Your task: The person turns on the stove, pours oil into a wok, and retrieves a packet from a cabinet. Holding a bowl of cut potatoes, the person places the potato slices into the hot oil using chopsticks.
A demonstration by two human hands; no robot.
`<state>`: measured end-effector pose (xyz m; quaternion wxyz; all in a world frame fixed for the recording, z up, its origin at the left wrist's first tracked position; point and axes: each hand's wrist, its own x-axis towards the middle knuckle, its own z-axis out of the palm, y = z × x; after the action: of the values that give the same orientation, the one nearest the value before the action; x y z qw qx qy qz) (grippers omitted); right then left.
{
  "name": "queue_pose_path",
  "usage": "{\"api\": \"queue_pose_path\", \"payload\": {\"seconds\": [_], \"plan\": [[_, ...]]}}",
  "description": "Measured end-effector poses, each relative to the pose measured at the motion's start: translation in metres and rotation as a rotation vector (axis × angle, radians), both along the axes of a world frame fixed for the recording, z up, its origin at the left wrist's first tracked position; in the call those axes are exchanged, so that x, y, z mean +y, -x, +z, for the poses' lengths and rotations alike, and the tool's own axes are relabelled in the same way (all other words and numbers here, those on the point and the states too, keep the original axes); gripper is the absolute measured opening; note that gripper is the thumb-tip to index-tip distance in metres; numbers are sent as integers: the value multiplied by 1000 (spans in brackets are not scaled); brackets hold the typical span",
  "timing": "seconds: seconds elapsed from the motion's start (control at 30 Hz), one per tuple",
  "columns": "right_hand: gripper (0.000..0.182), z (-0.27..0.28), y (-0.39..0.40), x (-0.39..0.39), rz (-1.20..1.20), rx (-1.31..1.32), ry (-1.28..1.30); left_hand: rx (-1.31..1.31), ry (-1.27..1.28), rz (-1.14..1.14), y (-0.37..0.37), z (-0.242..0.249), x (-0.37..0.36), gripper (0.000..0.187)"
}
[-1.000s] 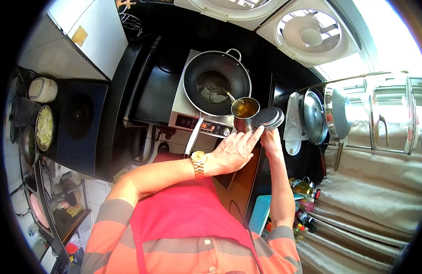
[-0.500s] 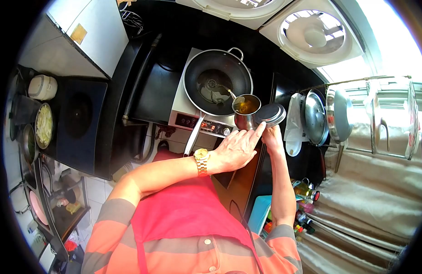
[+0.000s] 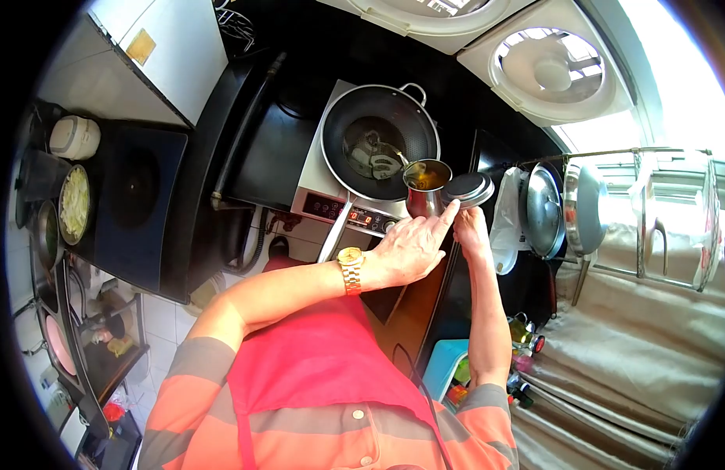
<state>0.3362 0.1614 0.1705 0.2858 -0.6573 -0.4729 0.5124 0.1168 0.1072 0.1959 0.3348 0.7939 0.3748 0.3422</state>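
A metal oil pot with amber oil inside tilts over the near right rim of the black wok, its thin spout over the wok. A shiny pool of oil lies in the wok's bottom. My right hand is closed on the pot's handle side, just below a dark round lid; the lid hides part of the grip. Against the pot's lower side is my left hand, a gold watch on its wrist. Its fingers are stretched, the index finger reaching the lid's edge.
The wok stands on an induction cooker with lit red digits, its long handle pointing towards me. Pans and lids hang from a rack at right. A bowl of chopped pale food stands at left. Bottles stand at lower right.
The view has shifted slightly, so the wok and pot appear a little further right. Both hands keep nearly the same pose at the pot and lid.
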Motion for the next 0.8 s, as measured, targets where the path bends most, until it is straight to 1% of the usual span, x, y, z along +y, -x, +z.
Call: {"api": "queue_pose_path", "payload": {"seconds": [0.17, 0.27, 0.33, 0.37, 0.43, 0.57, 0.63, 0.67, 0.73, 0.8], "plan": [[25, -1, 0, 6, 35, -84, -19, -9, 29, 1, 0, -2, 2, 102], [25, -10, -5, 10, 40, -114, -29, -12, 51, 2, 1, -3, 3, 102], [30, -18, -8, 13, 76, -103, -127, -6, 71, -2, 1, -3, 3, 102], [30, -21, -11, 14, 77, -104, -127, -14, 73, 2, 1, -3, 4, 102], [35, -18, -9, 16, 104, -251, -168, -24, 75, 8, 2, -4, 4, 102], [40, -30, -19, 22, 158, -304, -214, -35, 82, 30, 4, -2, 5, 102], [40, -20, -14, 24, 188, -464, -176, -31, 101, 35, 5, -1, 6, 103], [40, -15, -10, 26, 189, -465, -177, -49, 105, 42, 5, -1, 7, 102], [40, -4, -1, 28, 222, -596, -157, -68, 110, 49, 6, -1, 8, 102], [40, 6, 9, 30, 237, -643, -155, -136, 98, 72, 8, -2, 9, 103]]}}
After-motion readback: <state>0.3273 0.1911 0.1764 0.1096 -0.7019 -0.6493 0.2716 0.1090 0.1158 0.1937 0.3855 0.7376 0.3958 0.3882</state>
